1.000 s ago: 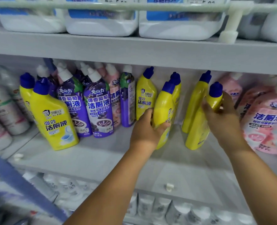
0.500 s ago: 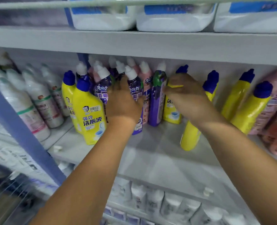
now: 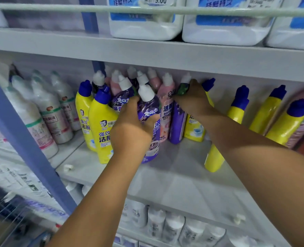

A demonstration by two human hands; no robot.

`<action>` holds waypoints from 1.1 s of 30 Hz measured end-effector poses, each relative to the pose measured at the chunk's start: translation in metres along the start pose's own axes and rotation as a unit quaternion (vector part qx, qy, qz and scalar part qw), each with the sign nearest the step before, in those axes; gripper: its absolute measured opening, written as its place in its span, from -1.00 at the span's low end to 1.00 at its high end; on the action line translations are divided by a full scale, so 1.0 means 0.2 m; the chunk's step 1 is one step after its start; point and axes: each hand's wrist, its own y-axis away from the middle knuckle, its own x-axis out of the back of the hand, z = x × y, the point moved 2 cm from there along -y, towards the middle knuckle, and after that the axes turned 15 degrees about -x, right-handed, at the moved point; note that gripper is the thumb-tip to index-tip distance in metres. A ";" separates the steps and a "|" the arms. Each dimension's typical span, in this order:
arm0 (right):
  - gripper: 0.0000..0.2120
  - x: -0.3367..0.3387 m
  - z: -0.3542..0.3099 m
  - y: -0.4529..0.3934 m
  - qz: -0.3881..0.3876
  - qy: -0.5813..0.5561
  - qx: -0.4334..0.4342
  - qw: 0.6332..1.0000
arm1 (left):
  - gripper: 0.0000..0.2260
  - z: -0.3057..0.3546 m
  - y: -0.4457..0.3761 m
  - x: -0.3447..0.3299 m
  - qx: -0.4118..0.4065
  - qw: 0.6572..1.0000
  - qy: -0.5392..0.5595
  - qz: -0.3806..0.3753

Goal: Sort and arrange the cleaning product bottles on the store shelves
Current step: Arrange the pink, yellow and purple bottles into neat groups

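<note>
A blue upright post (image 3: 22,139) frames the left side. A white price tag (image 3: 155,0) reads 5.00. Small white clips (image 3: 68,168) lie loose.

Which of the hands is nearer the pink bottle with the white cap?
Right. The right hand touches the pink bottle at its right edge; the left hand grips the purple bottle one place to its left.

Glossy smooth plastic: yellow bottles (image 3: 103,132), blue caps (image 3: 103,94). Shiny printed film wrap on purple bottle (image 3: 150,122). Matt painted shelf (image 3: 183,175), likely metal. White jugs (image 3: 144,31): smooth plastic, paper-look labels.
</note>
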 end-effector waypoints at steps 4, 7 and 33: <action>-0.74 -0.01 0.01 -0.02 0.016 -0.022 0.006 1.000 | -0.45 -0.04 0.04 0.10 0.016 0.999 -0.024 0.023; -0.79 -0.01 0.01 0.01 0.038 0.025 0.041 0.998 | -0.41 -0.05 0.05 0.11 0.042 0.997 -0.054 0.019; -0.84 -0.03 -0.13 0.22 0.026 0.046 0.109 0.993 | -0.45 -0.11 0.04 0.03 -0.019 0.998 0.003 0.054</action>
